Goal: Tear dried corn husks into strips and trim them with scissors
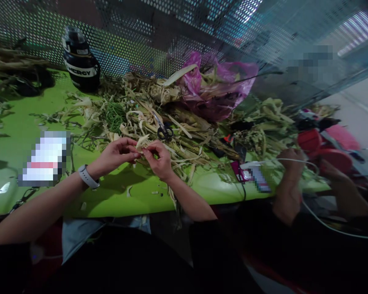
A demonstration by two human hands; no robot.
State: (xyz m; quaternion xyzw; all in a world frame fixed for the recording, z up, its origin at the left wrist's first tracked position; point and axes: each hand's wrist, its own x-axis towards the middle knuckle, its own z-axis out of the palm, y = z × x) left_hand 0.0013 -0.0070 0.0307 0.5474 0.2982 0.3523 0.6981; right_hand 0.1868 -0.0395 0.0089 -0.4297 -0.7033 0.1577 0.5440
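Note:
Both hands meet over the near part of the green table. Between them is a small pale curled piece of dried husk. My left hand, with a white watch band on its wrist, pinches the piece's left side. Thumb and fingers of my right hand are closed on its right side. Just beyond my hands spreads a heap of dry husks and stalks. Scissors with black handles lie on this heap, near a bundle of thin green strands.
A black bottle stands at the back left. A blurred-out phone lies left of my hands. Behind the heap sits a pink plastic bag against a perforated metal panel. At right, a co-worker's hands handle a white cord.

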